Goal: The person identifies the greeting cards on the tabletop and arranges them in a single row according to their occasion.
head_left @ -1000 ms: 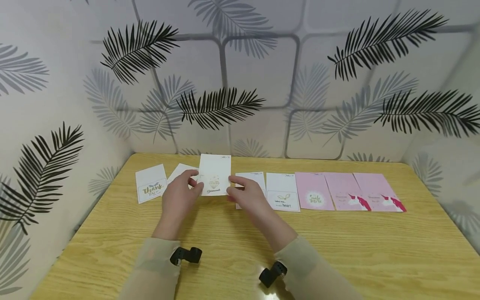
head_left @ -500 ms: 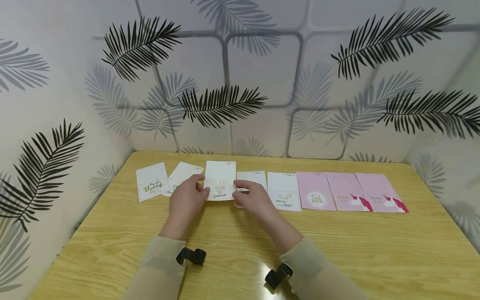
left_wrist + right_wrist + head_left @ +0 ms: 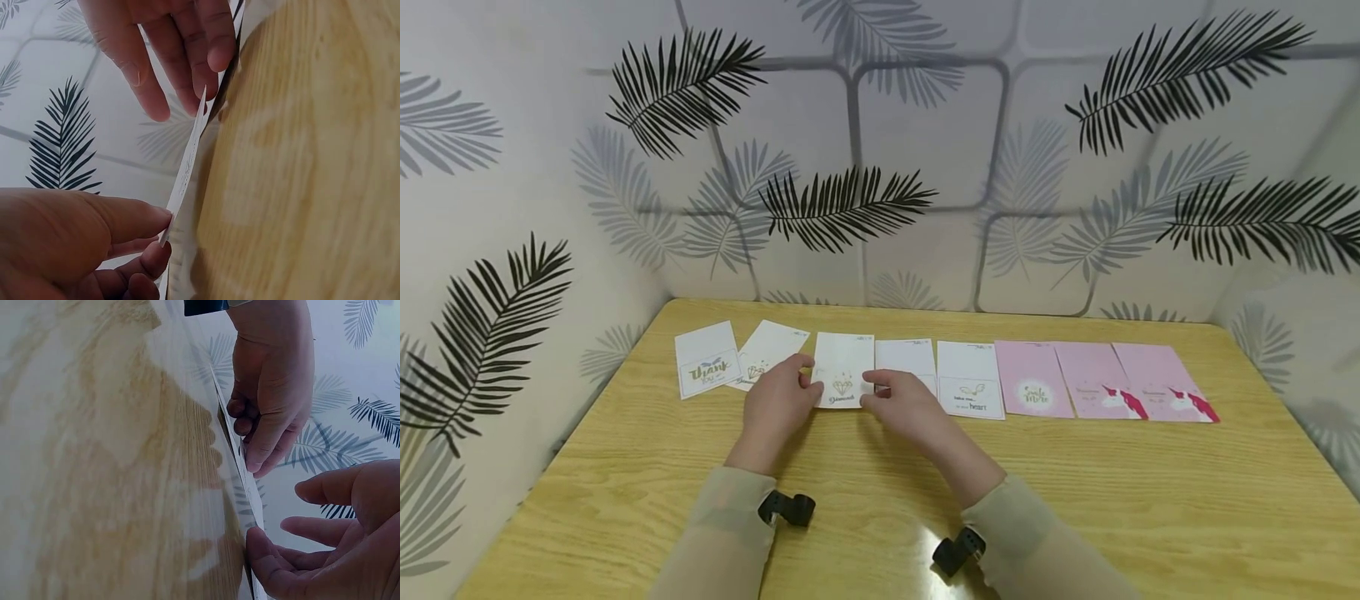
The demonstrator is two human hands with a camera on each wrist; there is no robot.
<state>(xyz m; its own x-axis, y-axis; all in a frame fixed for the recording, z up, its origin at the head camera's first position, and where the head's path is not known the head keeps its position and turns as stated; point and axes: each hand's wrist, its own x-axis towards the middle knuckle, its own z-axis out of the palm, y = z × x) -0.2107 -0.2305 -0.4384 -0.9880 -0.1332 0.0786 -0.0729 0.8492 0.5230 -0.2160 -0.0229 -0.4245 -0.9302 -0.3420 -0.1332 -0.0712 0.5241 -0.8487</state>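
Note:
A white card printed with a gold diamond is slightly raised off the table near its middle, as both wrist views show. My left hand pinches the card's left edge between thumb and fingers. On the other side, my right hand has its fingers loosely spread, with a fingertip touching the card's right edge. Left of the card lies another diamond card, tilted and partly covered by my left hand. Just right of it is a white card, partly hidden behind my right hand.
The cards form a row along the back of the wooden table. A "Thank you" card lies at the left end. Rightward are a winged-heart card, a pink "Smile More" card and two pink unicorn cards. A patterned wall rises behind.
Both hands have lowered the diamond card toward the table and shifted it slightly right, into the gap in the row. My right hand's grip on its edge has loosened.

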